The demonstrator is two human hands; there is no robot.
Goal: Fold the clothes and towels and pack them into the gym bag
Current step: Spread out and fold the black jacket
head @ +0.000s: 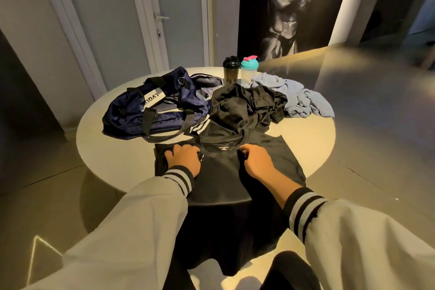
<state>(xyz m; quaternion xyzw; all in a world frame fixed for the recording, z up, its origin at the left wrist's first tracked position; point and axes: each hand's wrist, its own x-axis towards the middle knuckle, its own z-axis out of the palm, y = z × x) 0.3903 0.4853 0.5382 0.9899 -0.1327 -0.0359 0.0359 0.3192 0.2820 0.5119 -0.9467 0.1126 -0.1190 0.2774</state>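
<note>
A black T-shirt [223,172] lies spread on the near side of the round white table [113,148], its lower part hanging over the front edge. My left hand [183,158] lies on its left shoulder with fingers curled into the cloth. My right hand [256,160] grips the cloth at the right of the collar. Behind the shirt sits a heap of black clothes [242,106]. A navy gym bag [155,106] lies unzipped at the left of the table. A light blue towel [301,96] is crumpled at the back right.
Two shaker bottles stand at the back of the table, a dark one [231,70] and a clear one with a teal lid [249,68]. A white door [141,7] and a large poster [294,2] are behind. Glossy floor surrounds the table.
</note>
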